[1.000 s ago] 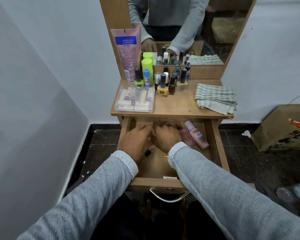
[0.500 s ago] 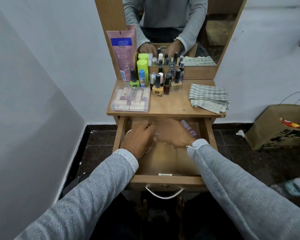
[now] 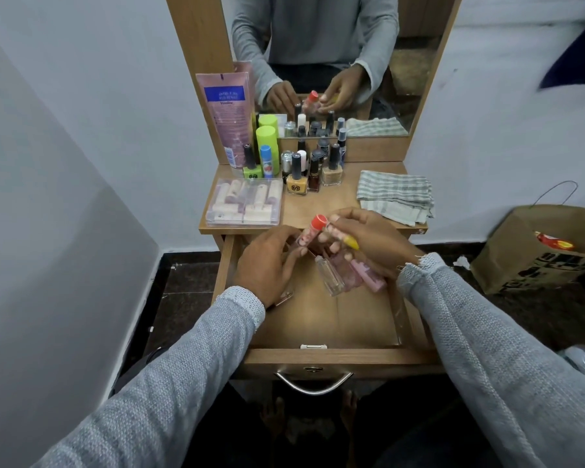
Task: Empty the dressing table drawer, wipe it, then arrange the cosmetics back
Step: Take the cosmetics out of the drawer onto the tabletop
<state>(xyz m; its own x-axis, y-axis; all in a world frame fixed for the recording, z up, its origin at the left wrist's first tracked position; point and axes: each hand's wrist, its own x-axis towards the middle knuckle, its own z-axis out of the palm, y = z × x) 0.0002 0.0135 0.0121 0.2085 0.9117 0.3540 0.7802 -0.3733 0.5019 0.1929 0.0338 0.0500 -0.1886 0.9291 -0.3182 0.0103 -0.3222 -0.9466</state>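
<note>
Red-capped tube [image 3: 313,231] at frame centre, above the open drawer [image 3: 325,319], pinched by right hand [image 3: 368,241] fingertips alongside a yellow item [image 3: 351,243]; left hand [image 3: 267,261] curled, contents unclear; advise setting both upright on tabletop [image 3: 328,207] near nail polishes [image 3: 313,173].

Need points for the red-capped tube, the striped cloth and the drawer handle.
red-capped tube [image 3: 319,221]: head view, on its red cap.
striped cloth [image 3: 395,194]: head view, middle of the folded top layer.
drawer handle [image 3: 314,388]: head view, centre of the metal bow.
</note>
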